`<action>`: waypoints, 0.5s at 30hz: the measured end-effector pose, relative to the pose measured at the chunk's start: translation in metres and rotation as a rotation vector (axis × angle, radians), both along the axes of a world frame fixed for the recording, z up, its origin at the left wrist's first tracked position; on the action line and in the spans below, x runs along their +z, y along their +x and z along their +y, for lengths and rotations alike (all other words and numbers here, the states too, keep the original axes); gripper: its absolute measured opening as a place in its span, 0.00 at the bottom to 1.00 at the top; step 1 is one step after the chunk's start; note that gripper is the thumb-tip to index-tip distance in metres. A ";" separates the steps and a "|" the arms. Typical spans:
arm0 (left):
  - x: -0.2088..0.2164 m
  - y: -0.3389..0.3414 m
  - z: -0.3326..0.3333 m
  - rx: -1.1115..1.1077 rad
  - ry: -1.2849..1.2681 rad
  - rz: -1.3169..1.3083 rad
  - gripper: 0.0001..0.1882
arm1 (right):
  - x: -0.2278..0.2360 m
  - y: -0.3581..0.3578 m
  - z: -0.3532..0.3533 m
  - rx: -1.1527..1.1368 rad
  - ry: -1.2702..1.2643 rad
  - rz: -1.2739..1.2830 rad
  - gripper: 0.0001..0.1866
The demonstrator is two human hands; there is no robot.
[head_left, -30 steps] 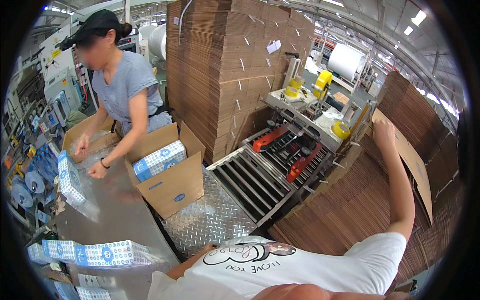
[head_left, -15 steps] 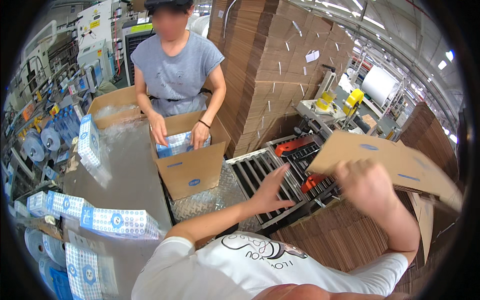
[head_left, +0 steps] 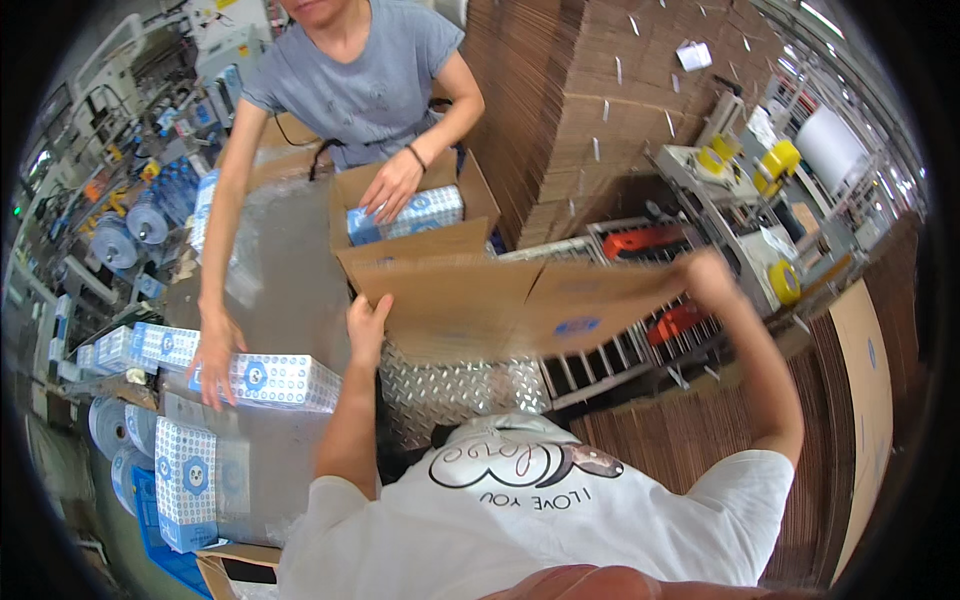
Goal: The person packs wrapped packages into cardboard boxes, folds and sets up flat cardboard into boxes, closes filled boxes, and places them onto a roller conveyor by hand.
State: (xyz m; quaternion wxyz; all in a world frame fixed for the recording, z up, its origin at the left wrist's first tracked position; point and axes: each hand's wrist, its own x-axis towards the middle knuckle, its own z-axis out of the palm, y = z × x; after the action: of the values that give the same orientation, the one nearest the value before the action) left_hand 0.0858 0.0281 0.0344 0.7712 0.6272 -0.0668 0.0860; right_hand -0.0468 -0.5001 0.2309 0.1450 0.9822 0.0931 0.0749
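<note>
**Brown carton blank [head_left: 470, 318] swings leftward across the space in front of us**

Half a second ago we have it at our right side in 1 hand, while the other is empty with fingers spread; now it stretches between our 2 hands. Our left hand [head_left: 366, 325] holds the blank's left end, thumb on the face toward us. Our right hand [head_left: 708, 280] is closed on the upper right corner, blurred, so we cannot tell how each finger sits. A short slit and a blue printed mark show on the blank, which hangs over the patterned metal plate [head_left: 460, 395] and part of the roller conveyor [head_left: 590, 372].

Across from us, a co-worker in a grey top [head_left: 375, 90] keeps 1 hand [head_left: 395, 185] on a blue-and-white package [head_left: 428, 212] inside an open carton [head_left: 350, 190]. The co-worker's other hand [head_left: 215, 360] has left that carton and now touches the left end of another package [head_left: 285, 380] on the metal table [head_left: 280, 300]. Nearer us, an upright package [head_left: 187, 480] stands at the table's left side, with a blue crate [head_left: 160, 530] below.

Beyond our blank we see a tall cardboard stack [head_left: 615, 150], and to its right a yellow tape roll [head_left: 784, 282] on the machine.
</note>
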 end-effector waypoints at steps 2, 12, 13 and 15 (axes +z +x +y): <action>-0.020 -0.012 -0.001 0.284 -0.051 -0.070 0.22 | -0.069 0.008 0.029 -0.023 0.170 0.152 0.19; 0.063 -0.032 -0.061 0.551 0.219 0.078 0.59 | -0.050 0.050 0.079 -0.258 0.643 0.705 0.44; 0.056 -0.024 -0.064 0.573 0.224 0.130 0.60 | -0.036 0.038 0.092 -0.254 0.854 0.824 0.43; 0.047 -0.003 -0.058 0.699 0.230 0.148 0.60 | -0.066 0.026 0.087 -0.219 0.858 0.829 0.38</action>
State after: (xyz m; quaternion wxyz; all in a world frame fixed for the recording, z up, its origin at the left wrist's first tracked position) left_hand 0.0832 -0.0303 0.0817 0.6226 0.6992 0.1979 0.2905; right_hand -0.0212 -0.4132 0.1650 -0.3054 0.9042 0.0017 -0.2985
